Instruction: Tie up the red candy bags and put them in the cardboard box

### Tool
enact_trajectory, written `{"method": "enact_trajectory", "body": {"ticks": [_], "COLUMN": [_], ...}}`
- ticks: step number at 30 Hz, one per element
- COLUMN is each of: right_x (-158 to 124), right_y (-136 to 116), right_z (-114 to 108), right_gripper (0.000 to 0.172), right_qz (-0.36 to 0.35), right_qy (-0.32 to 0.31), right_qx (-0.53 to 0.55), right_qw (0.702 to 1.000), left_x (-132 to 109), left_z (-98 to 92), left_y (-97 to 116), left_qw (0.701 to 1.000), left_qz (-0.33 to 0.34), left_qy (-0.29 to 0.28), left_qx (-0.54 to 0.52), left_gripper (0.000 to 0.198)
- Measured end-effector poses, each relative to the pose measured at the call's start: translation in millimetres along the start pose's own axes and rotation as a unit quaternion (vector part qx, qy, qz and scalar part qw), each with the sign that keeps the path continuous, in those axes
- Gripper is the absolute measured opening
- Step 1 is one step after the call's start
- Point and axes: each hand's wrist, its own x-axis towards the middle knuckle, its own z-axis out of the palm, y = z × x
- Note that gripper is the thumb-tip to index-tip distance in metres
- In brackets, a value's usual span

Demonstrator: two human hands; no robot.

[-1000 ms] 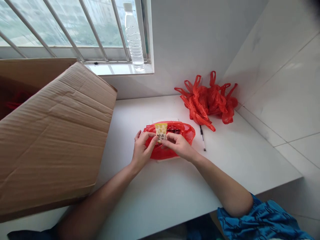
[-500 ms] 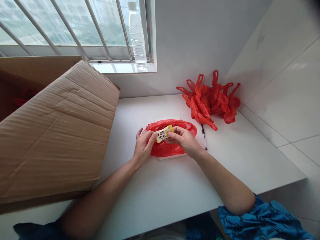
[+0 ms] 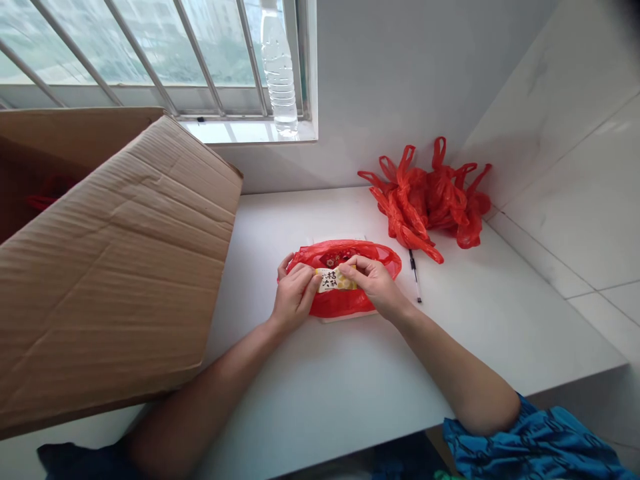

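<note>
A small yellow packet [image 3: 336, 280] with black characters lies sideways between both my hands, over an open red plastic bag [image 3: 350, 303]. My left hand [image 3: 295, 297] pinches the packet's left end with closed fingers. My right hand [image 3: 376, 285] pinches its right end the same way. The red bag rests on a white flat thing on the white counter [image 3: 325, 387], with something dark red inside the bag's mouth.
A large open cardboard box [image 3: 110, 260] fills the left side, its flap leaning toward me. A heap of red plastic bags [image 3: 430, 197] sits at the back right, a black pen [image 3: 415, 275] beside it. A clear water bottle [image 3: 279, 73] stands on the barred window's sill. Tiled wall to the right.
The packet stood upright above the bag a second ago; both hands have turned it sideways and lowered it onto the bag's front. The view has shifted slightly.
</note>
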Motion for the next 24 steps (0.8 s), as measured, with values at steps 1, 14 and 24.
{"method": "enact_trajectory", "body": {"ticks": [1,14,24], "right_x": [-0.4,0.0,2.5], "right_y": [0.7,4.3,0.3], "right_z": [0.5,-7.1,-11.0], "right_gripper": [0.03,0.033,0.037], "right_qz": [0.0,-0.048,-0.074], "right_qy": [-0.001,0.108,0.147], "right_qx": [0.011,0.081,0.134], "right_qw": [1.0,0.99,0.977], "left_x": [0.2,0.7,0.8], "left_z": [0.0,-5.3,4.4], "left_y": [0.9,-3.8,-13.7], "left_qw": [1.0,0.998,0.98], "left_qz": [-0.001,0.029,0.046], "left_qy": [0.006,0.019,-0.062], "left_qx": [-0.003,0.059,0.186], "left_gripper": [0.033,0.03,0.033]}}
